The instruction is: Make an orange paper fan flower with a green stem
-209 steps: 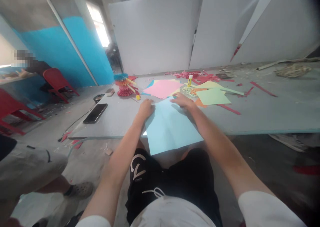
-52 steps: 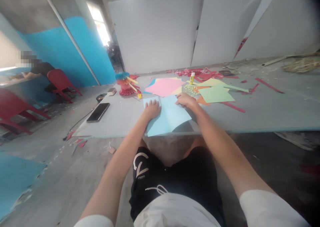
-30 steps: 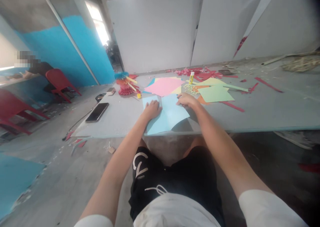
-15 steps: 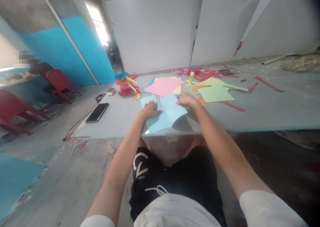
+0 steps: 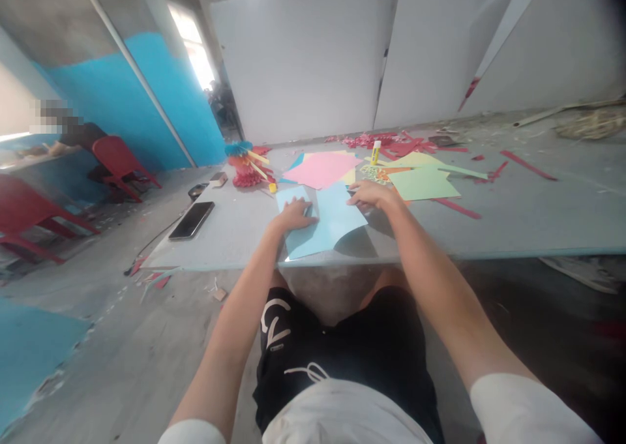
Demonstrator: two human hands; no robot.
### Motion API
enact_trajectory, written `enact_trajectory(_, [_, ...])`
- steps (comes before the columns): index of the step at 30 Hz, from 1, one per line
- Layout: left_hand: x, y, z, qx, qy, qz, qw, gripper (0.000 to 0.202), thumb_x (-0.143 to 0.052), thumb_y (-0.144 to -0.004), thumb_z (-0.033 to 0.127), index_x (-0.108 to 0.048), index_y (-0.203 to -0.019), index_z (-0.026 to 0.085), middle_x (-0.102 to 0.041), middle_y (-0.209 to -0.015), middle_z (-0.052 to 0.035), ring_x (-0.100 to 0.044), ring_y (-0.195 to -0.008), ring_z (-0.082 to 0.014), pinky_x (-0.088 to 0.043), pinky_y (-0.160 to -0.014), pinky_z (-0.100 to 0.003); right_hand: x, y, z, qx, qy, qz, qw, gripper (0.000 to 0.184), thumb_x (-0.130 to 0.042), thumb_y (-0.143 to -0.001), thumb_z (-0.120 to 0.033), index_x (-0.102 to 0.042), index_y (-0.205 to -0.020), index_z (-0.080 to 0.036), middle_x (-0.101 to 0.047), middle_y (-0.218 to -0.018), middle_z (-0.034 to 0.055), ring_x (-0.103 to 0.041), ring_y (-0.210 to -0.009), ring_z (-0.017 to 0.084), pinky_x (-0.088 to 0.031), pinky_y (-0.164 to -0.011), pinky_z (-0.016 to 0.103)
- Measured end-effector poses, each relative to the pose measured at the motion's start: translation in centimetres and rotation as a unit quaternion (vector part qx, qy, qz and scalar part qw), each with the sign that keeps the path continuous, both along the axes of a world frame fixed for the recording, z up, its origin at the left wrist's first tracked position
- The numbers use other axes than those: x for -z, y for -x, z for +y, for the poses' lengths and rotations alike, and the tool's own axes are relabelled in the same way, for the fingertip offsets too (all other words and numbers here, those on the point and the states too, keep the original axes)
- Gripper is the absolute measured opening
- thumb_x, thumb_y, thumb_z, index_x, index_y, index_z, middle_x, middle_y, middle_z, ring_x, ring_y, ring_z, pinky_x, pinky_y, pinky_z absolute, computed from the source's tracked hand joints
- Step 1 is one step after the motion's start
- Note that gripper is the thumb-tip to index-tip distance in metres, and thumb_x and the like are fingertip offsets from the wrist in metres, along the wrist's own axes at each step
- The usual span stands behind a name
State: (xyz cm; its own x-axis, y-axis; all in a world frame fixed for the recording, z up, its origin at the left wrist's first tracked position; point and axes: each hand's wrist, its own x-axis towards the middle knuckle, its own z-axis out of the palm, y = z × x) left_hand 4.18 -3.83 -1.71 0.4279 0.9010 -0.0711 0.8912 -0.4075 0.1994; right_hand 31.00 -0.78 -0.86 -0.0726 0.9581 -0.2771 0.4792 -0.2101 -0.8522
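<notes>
Pale panels [image 5: 303, 66] stand across the top of the frame, behind a long grey surface [image 5: 513, 229] strewn with paper scraps. At the frame's centre, near the front edge of the surface, lies a light blue sheet [image 5: 337, 219] with a fold line running through it, its right part curving up. On its left part rests the person's left hand [image 5: 294, 214], palm down with the fingers a little spread. The right hand [image 5: 370, 196] is narrowed at the sheet's right edge, fingers bent and gripping it. Just beyond the sheet lies pink paper [image 5: 323, 170]; right of that, a yellow glue stick [image 5: 375, 154] stands upright near pale green paper [image 5: 424, 184]. Left of centre are a pleated paper decoration [image 5: 246, 170] and a dark phone [image 5: 192, 220]. Red chairs [image 5: 120, 160] occupy the left of the frame.
</notes>
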Motion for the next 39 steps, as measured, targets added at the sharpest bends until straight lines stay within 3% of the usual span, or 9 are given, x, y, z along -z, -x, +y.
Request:
enact_trajectory(3, [0.0,0.1,0.0,0.008,0.026,0.0,1.0,0.097,-0.059,-0.083,0.071,-0.035,-0.159,0.016,-0.018,-0.17,-0.0208,-0.008,-0.159,-0.0409,-0.008,-0.127,-0.059,0.1,-0.2,0.3,0.003,-0.004,-0.022,1.0,0.071,-0.077,-0.078,-0.002,-0.051,-0.143,-0.012,-0.061,-0.058,-0.004,-0.058,-0.051,0.011,-0.053,-0.057,0.022])
enact_trajectory(5, [-0.1,0.2,0.0,0.01,0.033,0.002,0.999,0.102,-0.061,-0.08,0.073,-0.032,-0.16,0.017,-0.014,-0.171,-0.0198,-0.005,-0.159,-0.04,-0.007,-0.128,-0.058,-0.1,-0.2,0.2,0.013,-0.003,-0.03,0.999,0.07,-0.076,-0.078,0.0,-0.053,-0.143,-0.013,-0.06,-0.059,-0.0041,-0.058,-0.053,0.011,-0.053,-0.058,0.022])
enact_trajectory(10, [-0.3,0.1,-0.3,0.005,0.031,-0.006,0.999,0.099,-0.064,-0.08,0.07,-0.035,-0.159,0.018,-0.018,-0.17,-0.0185,-0.006,-0.159,-0.0401,-0.008,-0.128,-0.058,-0.7,-0.6,-0.4,0.04,0.001,-0.053,0.998,0.065,-0.075,-0.08,-0.001,-0.054,-0.141,-0.013,-0.058,-0.06,-0.0048,-0.057,-0.054,0.01,-0.053,-0.058,0.021])
enact_trajectory(16, [-0.5,0.1,-0.7,0.018,0.032,-0.033,0.999,0.094,-0.064,-0.079,0.071,-0.042,-0.155,0.02,-0.018,-0.171,-0.0178,0.0,-0.159,-0.042,-0.007,-0.125,-0.065,-1.1,-0.9,-1.2,-0.01,0.021,-0.003,1.0,0.07,-0.074,-0.082,-0.006,-0.048,-0.147,-0.01,-0.065,-0.069,0.0004,-0.059,-0.055,0.011,-0.052,-0.055,0.021])
enact_trajectory(21, [-1.2,0.1,-1.2,0.042,0.083,-0.007,0.996,0.131,-0.071,-0.058,0.084,-0.023,-0.163,0.023,-0.002,-0.173,-0.017,0.013,-0.157,-0.0446,0.002,-0.124,-0.067,-1.1,-0.9,-1.2,-0.022,0.019,-0.011,1.0,0.082,-0.077,-0.075,0.002,-0.047,-0.15,-0.012,-0.064,-0.066,-0.0015,-0.056,-0.052,0.01,-0.051,-0.055,0.02])
enact_trajectory(24, [-1.5,0.1,-1.2,0.051,0.098,0.006,0.994,0.139,-0.069,-0.055,0.088,-0.019,-0.164,0.018,0.001,-0.172,-0.0186,0.013,-0.157,-0.0446,0.005,-0.124,-0.064,-1.2,-0.9,-1.2,-0.022,0.022,-0.022,0.999,0.083,-0.078,-0.073,0.003,-0.048,-0.149,-0.011,-0.061,-0.064,-0.0033,-0.053,-0.05,0.009,-0.05,-0.053,0.02])
enact_trajectory(31, [-1.4,0.0,-1.1,0.049,0.098,0.014,0.994,0.141,-0.068,-0.055,0.087,-0.016,-0.165,0.016,0.003,-0.172,-0.0187,0.013,-0.157,-0.0454,0.005,-0.124,-0.065,-1.4,-1.2,-1.6,-0.022,0.027,-0.028,0.999,0.075,-0.078,-0.076,-0.002,-0.05,-0.146,-0.009,-0.055,-0.056,-0.0054,-0.05,-0.046,0.009,-0.05,-0.049,0.02])
enact_trajectory(35, [-1.4,0.1,-1.2,0.035,0.09,0.003,0.995,0.137,-0.07,-0.055,0.086,-0.023,-0.163,0.016,0.001,-0.171,-0.0198,0.013,-0.155,-0.0504,0.003,-0.122,-0.069,-1.1,-1.5,-1.5,-0.03,0.032,0.014,0.999,0.094,-0.083,-0.071,-0.006,-0.039,-0.154,-0.012,-0.072,-0.078,0.0052,-0.063,-0.056,0.014,-0.056,-0.053,0.023])
enact_trajectory(39, [-1.5,-0.1,-1.4,0.06,0.092,-0.001,0.994,0.129,-0.071,-0.058,0.083,-0.031,-0.16,0.015,-0.008,-0.171,-0.022,0.007,-0.156,-0.0499,0.0,-0.123,-0.068,-1.0,-1.5,-1.4,-0.042,0.026,0.026,0.998,0.105,-0.086,-0.061,0.0,-0.039,-0.154,-0.014,-0.075,-0.087,0.0085,-0.067,-0.061,0.017,-0.059,-0.058,0.027])
